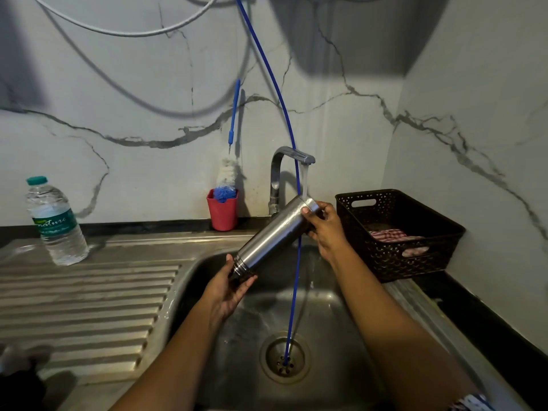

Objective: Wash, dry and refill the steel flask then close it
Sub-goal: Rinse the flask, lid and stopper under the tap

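Currently: 1 steel flask (275, 232), tilted over the sink (320, 315), upper end under the running tap (275, 176), probably so water sheets down its body. Left hand (228, 289) curls round the lower end; right hand (324, 229) grips the upper end, steadying it.

Left forearm (166, 360), entering at 7 o'clock, and right forearm (394, 327), entering at 5 o'clock, are both bare from frame edge to wrist. Left hand (228, 287) and right hand (324, 229) are uncovered. At 5 o'clock, on the bottom edge beside the right forearm, a fabric strip (471, 404) shows a white, blue and pink-red pattern. Garment type cannot be determined.
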A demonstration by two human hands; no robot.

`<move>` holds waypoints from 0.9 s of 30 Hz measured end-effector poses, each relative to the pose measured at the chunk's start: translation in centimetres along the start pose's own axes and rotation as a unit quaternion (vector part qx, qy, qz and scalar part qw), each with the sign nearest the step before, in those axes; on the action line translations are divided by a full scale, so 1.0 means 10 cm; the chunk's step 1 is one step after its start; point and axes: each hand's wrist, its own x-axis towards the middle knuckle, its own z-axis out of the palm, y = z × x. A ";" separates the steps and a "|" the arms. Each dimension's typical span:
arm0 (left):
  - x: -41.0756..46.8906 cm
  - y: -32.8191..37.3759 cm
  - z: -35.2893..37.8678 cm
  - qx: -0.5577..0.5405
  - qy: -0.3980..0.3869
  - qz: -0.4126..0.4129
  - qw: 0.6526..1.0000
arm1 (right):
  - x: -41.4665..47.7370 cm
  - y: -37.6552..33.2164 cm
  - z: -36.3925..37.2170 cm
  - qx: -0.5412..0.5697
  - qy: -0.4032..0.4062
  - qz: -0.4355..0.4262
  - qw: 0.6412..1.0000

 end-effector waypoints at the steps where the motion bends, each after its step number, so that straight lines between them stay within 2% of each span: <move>1: 0.00 0.01 0.01 -0.008 -0.012 0.002 1.000 | 0.00 -0.02 -0.01 -0.002 0.006 0.001 1.000; 7: -0.03 0.04 0.00 -0.045 -0.043 -0.006 0.998 | -0.04 -0.12 0.00 -0.027 0.033 -0.039 0.998; 10: -0.02 -0.02 -0.01 -0.004 -0.023 -0.037 0.999 | -0.03 -0.14 0.00 -0.043 -0.015 -0.052 0.998; 14: 0.00 -0.09 -0.01 0.028 -0.002 -0.074 0.997 | -0.04 -0.15 0.01 -0.021 -0.074 -0.013 0.997; 22: 0.05 -0.01 0.01 -0.050 -0.071 -0.003 0.996 | -0.05 -0.16 -0.02 0.020 0.069 0.008 0.997; 27: 0.05 -0.03 0.03 -0.030 -0.094 0.047 0.994 | -0.04 -0.19 -0.03 0.020 0.087 0.027 0.996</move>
